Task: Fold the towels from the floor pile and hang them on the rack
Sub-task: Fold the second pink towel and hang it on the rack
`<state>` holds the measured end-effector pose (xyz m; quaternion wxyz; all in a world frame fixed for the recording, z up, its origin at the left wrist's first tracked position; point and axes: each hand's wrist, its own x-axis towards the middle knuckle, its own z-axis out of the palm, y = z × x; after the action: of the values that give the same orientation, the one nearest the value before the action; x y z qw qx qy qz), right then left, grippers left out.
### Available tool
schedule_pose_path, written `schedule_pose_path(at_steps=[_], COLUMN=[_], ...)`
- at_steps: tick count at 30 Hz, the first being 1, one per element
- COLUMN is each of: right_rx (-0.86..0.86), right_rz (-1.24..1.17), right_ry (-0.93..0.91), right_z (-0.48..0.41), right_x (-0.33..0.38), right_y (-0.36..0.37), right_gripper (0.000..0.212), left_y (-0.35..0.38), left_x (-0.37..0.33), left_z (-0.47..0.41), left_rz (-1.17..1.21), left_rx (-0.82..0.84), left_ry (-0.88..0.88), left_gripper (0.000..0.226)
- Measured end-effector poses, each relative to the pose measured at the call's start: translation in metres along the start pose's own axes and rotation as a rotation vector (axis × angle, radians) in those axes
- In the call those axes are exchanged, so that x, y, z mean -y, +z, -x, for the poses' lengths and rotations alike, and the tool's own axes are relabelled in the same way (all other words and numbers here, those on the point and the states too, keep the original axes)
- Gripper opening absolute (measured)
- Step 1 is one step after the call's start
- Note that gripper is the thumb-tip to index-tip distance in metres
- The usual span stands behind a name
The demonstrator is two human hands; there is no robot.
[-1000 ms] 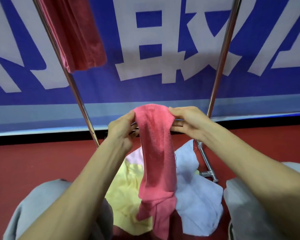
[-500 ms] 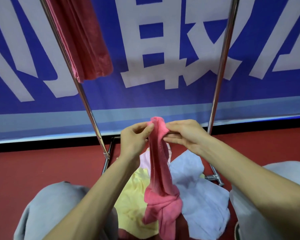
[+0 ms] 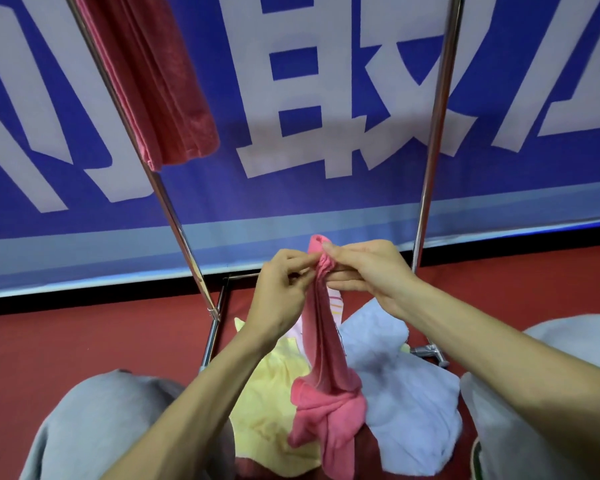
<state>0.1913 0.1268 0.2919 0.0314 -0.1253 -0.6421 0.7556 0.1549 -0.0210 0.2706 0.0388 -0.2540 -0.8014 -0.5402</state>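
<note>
Pink towel point(image 3: 326, 344) pinched at top by fingers point(image 3: 340, 254) of left hand point(image 3: 281, 292) and right hand point(image 3: 371, 271); hangs vertically, mid-frame, onto pile point(image 3: 409, 403).

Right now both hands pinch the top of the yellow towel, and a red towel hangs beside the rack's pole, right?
Not yellow: the head view shows the left hand and right hand pinching the top of the pink towel. The red towel does hang beside the rack's pole.

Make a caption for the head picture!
Left hand and right hand pinch a pink towel over the floor pile, by the rack.
</note>
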Motion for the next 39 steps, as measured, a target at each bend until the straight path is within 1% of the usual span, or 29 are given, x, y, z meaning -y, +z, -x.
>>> schedule_pose_path(at_steps=[3,6,9,11,13,14,15,17,18,19,21,22,25,28,31,34,36,38,39], right_rx=[-0.017,-0.015,0.028,0.069,0.108,0.123,0.138,0.182,0.219,0.262,0.337,0.354,0.331,0.243,0.199,0.202,0.249,0.283,0.272], right_rz=[0.088,0.152,0.22,0.252,0.282,0.296,0.304,0.305,0.3,0.294,0.261,0.234,0.207,0.273,0.321,0.268,0.216,0.191,0.18], right_ry=[-0.049,-0.081,-0.08,-0.074,-0.08,-0.091,-0.107,-0.137,-0.152,-0.166,-0.194,-0.213,-0.298,-0.334,-0.282,-0.179,-0.112,-0.101,-0.119], right_z=[0.002,0.004,0.006,0.006,0.005,0.005,0.006,0.006,0.007,0.007,0.006,0.005,0.0,-0.005,-0.008,-0.007,-0.006,-0.003,-0.002], right_x=[0.003,0.007,0.011,0.014,0.017,0.018,0.019,0.021,0.022,0.024,0.028,0.029,0.029,0.019,0.014,0.02,0.027,0.036,0.043], right_y=[-0.005,-0.009,-0.013,-0.015,-0.015,-0.015,-0.013,-0.011,-0.01,-0.01,-0.012,-0.014,-0.023,-0.027,-0.028,-0.03,-0.029,-0.028,-0.027], right_gripper=[0.02,0.023,0.02,0.017,0.014,0.013,0.012,0.014,0.016,0.016,0.016,0.016,0.018,0.018,0.015,0.019,0.023,0.024,0.022], left_y=[-0.002,-0.007,-0.011,-0.016,-0.024,-0.03,-0.035,-0.041,-0.043,-0.044,-0.045,-0.044,-0.039,-0.03,-0.026,-0.025,-0.026,-0.03,-0.033], left_x=[-0.006,-0.009,-0.006,-0.008,-0.011,-0.011,-0.01,-0.008,-0.008,-0.01,-0.015,-0.016,-0.017,-0.018,-0.02,-0.029,-0.039,-0.05,-0.055], left_z=[0.003,0.004,0.006,0.006,0.002,0.0,-0.003,-0.005,-0.004,-0.004,-0.003,-0.002,-0.003,-0.004,-0.006,-0.009,-0.012,-0.019,-0.024], left_rz=[0.075,0.141,0.187,0.221,0.218,0.196,0.155,0.101,0.114,0.15,0.227,0.243,0.317,0.371,0.374,0.412,0.422,0.346,0.303], left_rx=[0.112,0.184,0.216,0.184,0.079,0.039,0.032,0.106,0.158,0.206,0.295,0.308,0.244,0.215,0.163,0.114,0.102,0.1,0.108], left_ry=[0.015,0.008,-0.035,-0.08,-0.106,-0.103,-0.087,-0.07,-0.084,-0.111,-0.151,-0.147,-0.128,-0.12,-0.105,-0.098,-0.086,-0.041,-0.012], left_gripper=[0.043,0.056,0.057,0.049,0.041,0.043,0.053,0.077,0.08,0.074,0.046,0.035,0.021,0.016,0.014,0.014,0.013,0.013,0.013])
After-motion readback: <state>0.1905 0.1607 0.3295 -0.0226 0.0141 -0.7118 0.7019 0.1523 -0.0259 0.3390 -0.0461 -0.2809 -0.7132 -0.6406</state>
